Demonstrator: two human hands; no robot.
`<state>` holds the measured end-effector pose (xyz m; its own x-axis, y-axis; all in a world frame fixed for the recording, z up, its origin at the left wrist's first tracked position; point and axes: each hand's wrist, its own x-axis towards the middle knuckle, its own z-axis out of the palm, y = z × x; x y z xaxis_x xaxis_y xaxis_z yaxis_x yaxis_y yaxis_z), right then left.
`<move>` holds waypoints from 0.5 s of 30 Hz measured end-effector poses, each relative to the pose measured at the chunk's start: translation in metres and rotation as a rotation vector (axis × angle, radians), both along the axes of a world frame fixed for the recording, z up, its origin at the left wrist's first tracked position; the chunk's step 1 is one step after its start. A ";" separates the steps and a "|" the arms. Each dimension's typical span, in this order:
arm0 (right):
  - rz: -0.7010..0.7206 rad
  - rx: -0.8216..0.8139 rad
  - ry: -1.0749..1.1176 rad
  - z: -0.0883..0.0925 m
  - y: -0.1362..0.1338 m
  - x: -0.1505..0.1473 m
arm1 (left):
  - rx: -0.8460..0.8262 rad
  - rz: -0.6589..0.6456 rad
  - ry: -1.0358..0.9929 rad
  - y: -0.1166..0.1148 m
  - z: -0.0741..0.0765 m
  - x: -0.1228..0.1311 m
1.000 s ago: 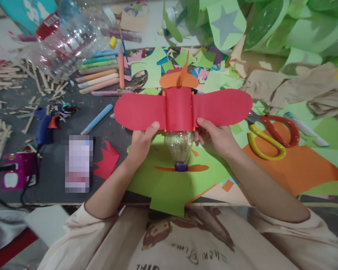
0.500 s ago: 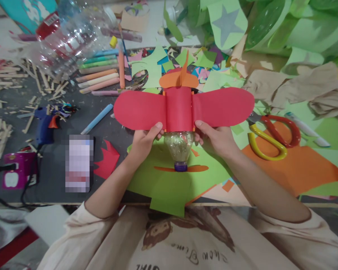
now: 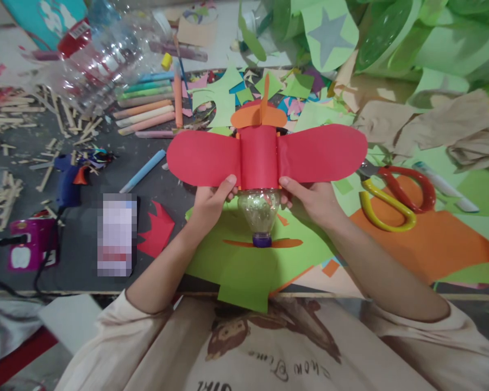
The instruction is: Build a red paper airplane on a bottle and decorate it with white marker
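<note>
My left hand (image 3: 209, 203) and right hand (image 3: 313, 202) each grip the one bottle plane (image 3: 261, 209) under its two red wings (image 3: 204, 160); one scissors (image 3: 391, 201) right, open desk (image 3: 77, 255) left.

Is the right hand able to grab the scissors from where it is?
Probably yes. The scissors lie uncovered on the orange paper just to the right of the right hand, with nothing between them. But that hand is gripping the bottle plane, so it would have to let go first.
</note>
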<state>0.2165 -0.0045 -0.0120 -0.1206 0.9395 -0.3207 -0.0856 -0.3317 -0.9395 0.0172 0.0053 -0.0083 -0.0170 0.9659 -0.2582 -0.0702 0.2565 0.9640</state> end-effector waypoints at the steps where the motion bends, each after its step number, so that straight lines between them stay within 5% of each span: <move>1: 0.001 0.001 -0.001 0.000 0.000 0.000 | 0.003 0.000 0.005 0.000 0.000 0.000; 15: 0.013 -0.042 -0.047 0.007 0.002 -0.002 | -0.069 0.020 0.074 0.001 0.006 0.000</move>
